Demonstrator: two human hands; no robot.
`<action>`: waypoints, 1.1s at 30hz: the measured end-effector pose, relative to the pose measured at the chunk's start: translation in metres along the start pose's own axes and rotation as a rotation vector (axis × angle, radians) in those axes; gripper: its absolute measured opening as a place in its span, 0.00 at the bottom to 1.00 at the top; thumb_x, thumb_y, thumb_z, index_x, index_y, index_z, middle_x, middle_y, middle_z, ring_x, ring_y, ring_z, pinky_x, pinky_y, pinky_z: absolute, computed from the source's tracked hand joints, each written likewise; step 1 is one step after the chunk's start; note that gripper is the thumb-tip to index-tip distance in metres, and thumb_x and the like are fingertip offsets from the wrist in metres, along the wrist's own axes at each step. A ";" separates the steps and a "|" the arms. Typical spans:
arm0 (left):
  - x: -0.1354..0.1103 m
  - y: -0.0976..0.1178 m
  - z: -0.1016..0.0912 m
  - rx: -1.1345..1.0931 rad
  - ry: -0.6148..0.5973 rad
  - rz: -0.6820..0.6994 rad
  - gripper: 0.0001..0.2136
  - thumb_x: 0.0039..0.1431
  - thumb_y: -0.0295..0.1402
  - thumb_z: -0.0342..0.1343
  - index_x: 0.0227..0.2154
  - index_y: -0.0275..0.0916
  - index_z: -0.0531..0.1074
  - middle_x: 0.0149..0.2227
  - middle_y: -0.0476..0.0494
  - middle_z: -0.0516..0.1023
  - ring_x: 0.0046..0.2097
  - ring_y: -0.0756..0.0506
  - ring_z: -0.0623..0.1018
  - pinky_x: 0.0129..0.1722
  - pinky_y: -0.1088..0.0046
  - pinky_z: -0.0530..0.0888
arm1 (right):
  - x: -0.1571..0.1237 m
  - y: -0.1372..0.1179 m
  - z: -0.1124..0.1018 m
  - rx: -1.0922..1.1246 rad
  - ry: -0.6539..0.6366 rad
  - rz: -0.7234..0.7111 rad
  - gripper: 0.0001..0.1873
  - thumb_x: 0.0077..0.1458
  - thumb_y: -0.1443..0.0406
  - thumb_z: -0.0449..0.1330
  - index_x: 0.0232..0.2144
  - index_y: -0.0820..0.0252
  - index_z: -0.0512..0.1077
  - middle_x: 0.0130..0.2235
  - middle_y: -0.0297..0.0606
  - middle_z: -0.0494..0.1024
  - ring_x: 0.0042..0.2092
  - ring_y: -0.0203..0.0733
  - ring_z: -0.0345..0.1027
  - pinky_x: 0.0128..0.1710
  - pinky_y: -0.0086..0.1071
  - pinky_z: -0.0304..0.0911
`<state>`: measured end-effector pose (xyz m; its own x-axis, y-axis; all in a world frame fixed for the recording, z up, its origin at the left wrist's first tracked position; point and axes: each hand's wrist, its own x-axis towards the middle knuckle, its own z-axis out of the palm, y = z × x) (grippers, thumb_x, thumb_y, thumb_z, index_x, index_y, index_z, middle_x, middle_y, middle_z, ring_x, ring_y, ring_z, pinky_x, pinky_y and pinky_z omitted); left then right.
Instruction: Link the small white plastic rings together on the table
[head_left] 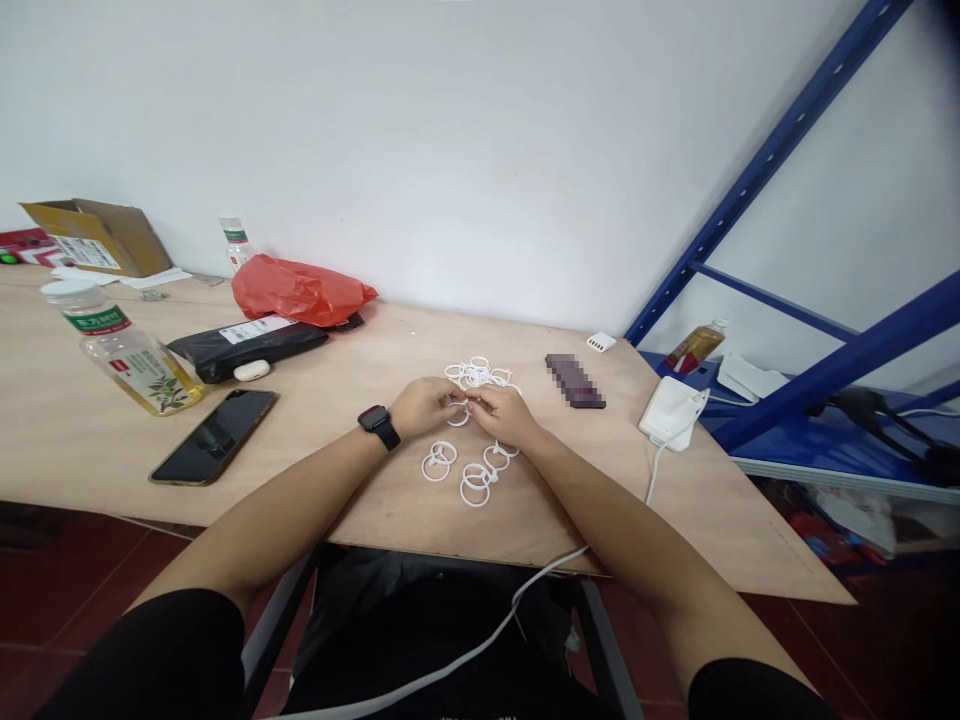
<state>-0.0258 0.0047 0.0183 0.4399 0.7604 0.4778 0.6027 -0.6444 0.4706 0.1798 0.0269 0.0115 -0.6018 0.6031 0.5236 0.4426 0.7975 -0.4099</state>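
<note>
My left hand [427,406], with a black watch [379,426] on its wrist, and my right hand [507,414] meet over the table. Fingertips of both are pinched together at the top of a small white plastic ring [458,425], whose lower arc shows beneath them. Just beyond my fingers lies a heap of similar white rings [478,376], tangled together. Nearer to me are several more rings in small linked groups: one group [438,461] below my left hand, another [475,483] further right, and one [496,457] partly beside my right wrist. Fingers hide the ring's upper part.
To the left are a phone [215,438], a drink bottle [135,355], a black package [251,345] and a red plastic bag [296,290]. A pixelated dark object [576,381] and a white charger [673,411] with a cable lie right, beside a blue shelf frame [780,390].
</note>
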 end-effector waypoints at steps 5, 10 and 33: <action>-0.001 0.002 0.005 -0.024 0.040 0.059 0.08 0.60 0.37 0.57 0.33 0.37 0.75 0.29 0.46 0.77 0.31 0.51 0.73 0.34 0.75 0.69 | 0.000 0.001 -0.003 0.031 -0.013 0.028 0.11 0.57 0.68 0.57 0.41 0.56 0.77 0.34 0.37 0.80 0.35 0.39 0.71 0.37 0.31 0.63; -0.001 0.004 0.005 -0.005 0.080 0.098 0.10 0.61 0.38 0.56 0.33 0.36 0.75 0.30 0.46 0.77 0.31 0.50 0.73 0.34 0.75 0.68 | 0.000 0.000 -0.003 0.072 -0.035 0.016 0.11 0.58 0.68 0.55 0.39 0.57 0.77 0.33 0.36 0.79 0.34 0.38 0.70 0.35 0.30 0.61; 0.002 0.004 -0.001 -0.016 -0.046 -0.020 0.13 0.59 0.43 0.56 0.35 0.37 0.74 0.31 0.46 0.77 0.30 0.50 0.72 0.32 0.75 0.67 | -0.001 0.008 0.002 0.045 0.108 0.040 0.14 0.50 0.73 0.53 0.35 0.57 0.76 0.33 0.35 0.79 0.34 0.40 0.71 0.37 0.31 0.64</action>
<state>-0.0232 0.0036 0.0214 0.4579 0.7759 0.4339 0.6015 -0.6298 0.4915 0.1825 0.0330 0.0058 -0.5081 0.6343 0.5826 0.4333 0.7729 -0.4636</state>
